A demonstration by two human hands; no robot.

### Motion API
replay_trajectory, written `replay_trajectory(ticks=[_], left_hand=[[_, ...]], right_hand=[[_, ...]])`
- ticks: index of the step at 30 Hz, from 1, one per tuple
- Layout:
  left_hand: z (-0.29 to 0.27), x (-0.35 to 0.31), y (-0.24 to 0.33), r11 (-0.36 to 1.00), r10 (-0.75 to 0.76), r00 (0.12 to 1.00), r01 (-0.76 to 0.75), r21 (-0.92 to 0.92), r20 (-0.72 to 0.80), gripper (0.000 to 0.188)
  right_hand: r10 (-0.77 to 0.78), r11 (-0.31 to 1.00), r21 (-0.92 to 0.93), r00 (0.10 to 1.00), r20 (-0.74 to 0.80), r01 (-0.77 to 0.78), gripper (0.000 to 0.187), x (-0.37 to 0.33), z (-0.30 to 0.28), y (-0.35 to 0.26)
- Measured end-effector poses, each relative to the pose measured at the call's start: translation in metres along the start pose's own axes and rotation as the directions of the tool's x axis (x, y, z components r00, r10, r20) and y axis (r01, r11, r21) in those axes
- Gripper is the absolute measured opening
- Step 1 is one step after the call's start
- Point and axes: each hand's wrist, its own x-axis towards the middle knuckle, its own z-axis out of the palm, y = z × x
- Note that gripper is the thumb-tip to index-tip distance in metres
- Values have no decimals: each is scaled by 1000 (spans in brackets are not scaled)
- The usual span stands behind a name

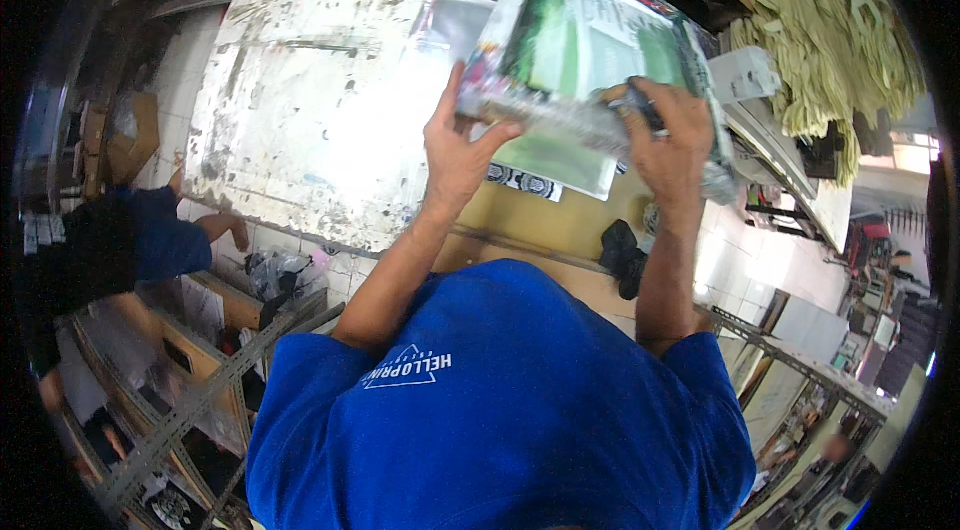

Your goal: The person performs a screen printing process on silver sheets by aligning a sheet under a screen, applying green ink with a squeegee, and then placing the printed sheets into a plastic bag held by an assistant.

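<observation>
A screen printing frame with green and white mesh stands at a slant over the worktable, its near side blurred. My left hand grips its near left corner, thumb along the near edge and fingers up the left side. My right hand is closed around a small dark object at the frame's near right side; its kind is hidden by the fingers and blur. Under the frame lie a clear plastic sheet, a green-tinted sheet and a black-and-white patterned piece.
The paint-stained white table spreads to the left. Yellowish cloth strips hang at the far right beside a translucent plastic container. A black cloth lies near my right forearm. Another person is at the left, by wooden boxes and a metal rail.
</observation>
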Motion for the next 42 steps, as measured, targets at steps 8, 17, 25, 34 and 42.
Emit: replay_trajectory(ticks=[8, 17, 25, 34, 42], left_hand=[[-70, -38, -82, 573, 228, 967, -226, 788, 112, 80], [-83, -51, -107, 265, 274, 953, -203, 943, 128, 80], [-81, -51, -102, 315, 263, 957, -204, 927, 121, 79], [-80, -51, -96, 377, 252, 955, -243, 894, 153, 79], [-55, -41, -62, 546, 345, 937, -255, 798, 64, 71]], right_hand=[[387, 748, 298, 755, 530, -593, 42, -72, 72, 21], [309, 951, -126, 841, 444, -282, 74, -90, 125, 46], [292, 956, -115, 912, 289, -270, 64, -17, 175, 147], [173, 980, -138, 948, 267, -140, 38, -26, 156, 122], [124, 991, 23, 958, 259, -135, 38, -60, 44, 11]])
